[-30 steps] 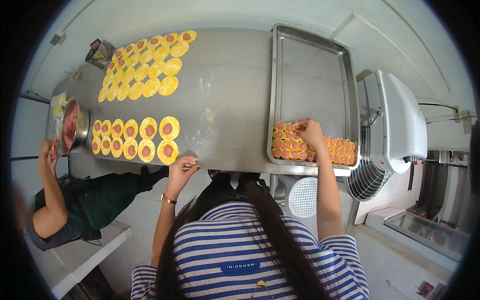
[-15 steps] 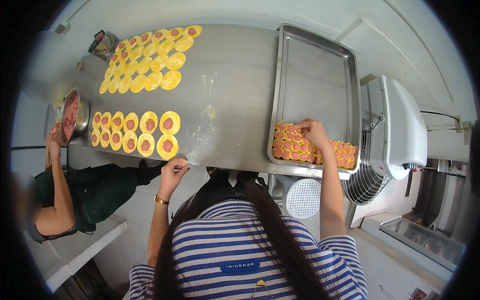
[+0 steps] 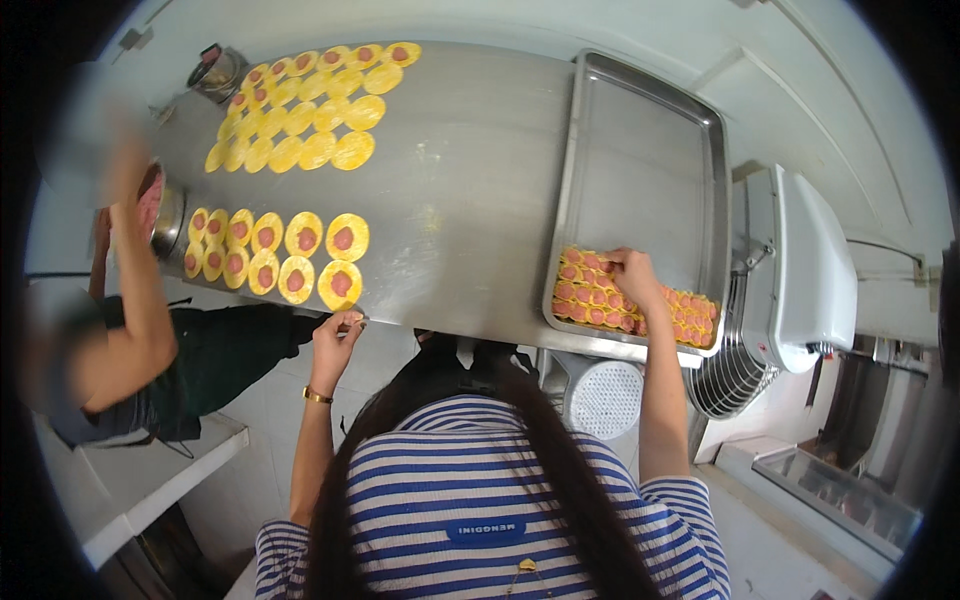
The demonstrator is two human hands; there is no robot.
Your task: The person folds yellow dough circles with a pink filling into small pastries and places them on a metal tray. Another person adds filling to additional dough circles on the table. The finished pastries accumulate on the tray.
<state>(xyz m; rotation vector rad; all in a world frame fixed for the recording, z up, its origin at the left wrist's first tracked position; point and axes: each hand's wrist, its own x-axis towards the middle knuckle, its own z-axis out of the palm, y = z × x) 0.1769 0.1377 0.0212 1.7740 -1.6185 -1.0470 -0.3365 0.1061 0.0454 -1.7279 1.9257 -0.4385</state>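
Left hand (image 3: 338, 340): just off the near edge of the counter (image 3: 470, 210), close to the nearest filled wrapper at the right end of its row; thumb and fingers drawn together, though I cannot tell whether anything small is pinched between them.
Left wrist: wears a gold-coloured bracelet (image 3: 317, 397).
Right hand (image 3: 636, 282): reaches into the tray (image 3: 650, 130), fingers bent down at the back row of the block of dumplings (image 3: 592, 298); whether they grip one or only touch it, I cannot tell.
Dumplings: yellow with pink tops, packed side by side in rows across the near end of the tray.
Tray: metal, rectangular, raised rim, on the right end of the counter.
Near wrappers (image 3: 304, 235): two rows of six yellow rounds, each bearing pink filling, along the left part of the near edge.
Far wrappers (image 3: 318, 150): several rows toward the back left; the farthest row carries pink filling, most others are plain.
Bowl (image 3: 171, 224): metal, holding pink filling, at the counter's left end, partly hidden by a co-worker's arm (image 3: 140, 265).
Machine (image 3: 812, 270): white, with a wire guard, right of the tray.
Stool (image 3: 604, 398): white, perforated seat, below the counter's near edge.
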